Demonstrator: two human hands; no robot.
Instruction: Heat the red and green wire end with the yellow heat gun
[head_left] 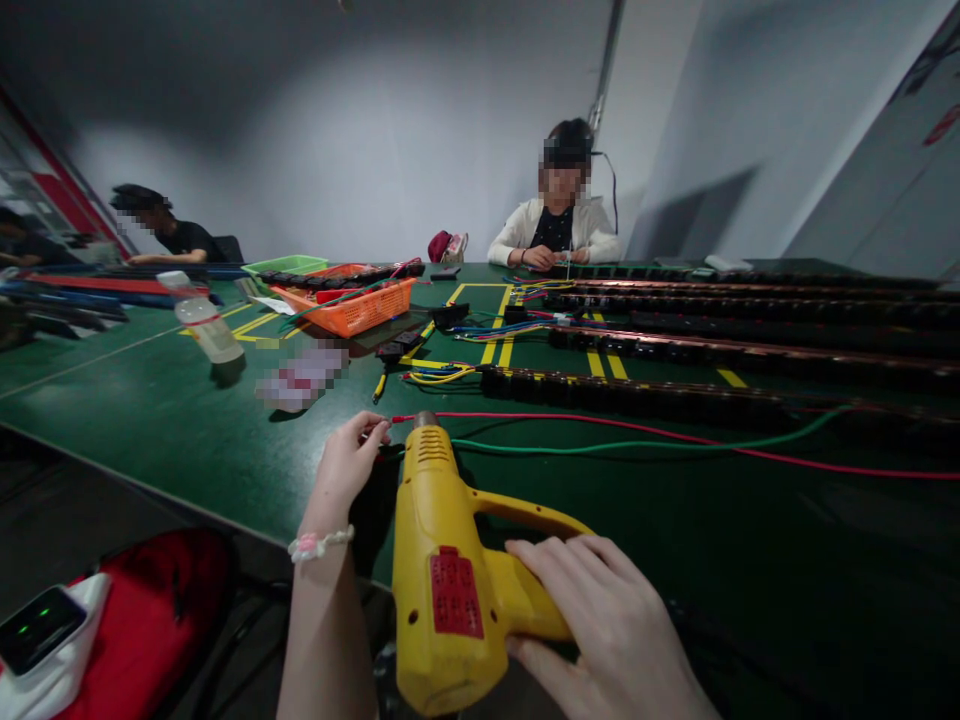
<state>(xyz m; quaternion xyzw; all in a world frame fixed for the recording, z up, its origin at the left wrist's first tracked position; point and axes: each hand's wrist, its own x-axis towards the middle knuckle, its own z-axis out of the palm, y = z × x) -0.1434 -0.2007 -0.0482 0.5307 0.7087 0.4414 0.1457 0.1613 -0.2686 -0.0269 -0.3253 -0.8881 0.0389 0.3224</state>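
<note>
A yellow heat gun (435, 560) with a red label fills the lower middle, its metal nozzle pointing away over the green table. My right hand (600, 610) is wrapped round its handle. Left of the nozzle, my left hand (360, 445) pinches the end of a red wire (555, 418), whose red terminal sleeve lies beside the nozzle tip. That wire stretches to the right across the table. A green wire (585, 448) runs just below it, and its left end is hidden behind the gun.
Long dark strips (675, 400) with wire ends lie across the right side. An orange basket (360, 308), a bottle (210, 325) and a blurred packet (300, 378) stand to the left. A person (555, 225) sits opposite; another is at far left.
</note>
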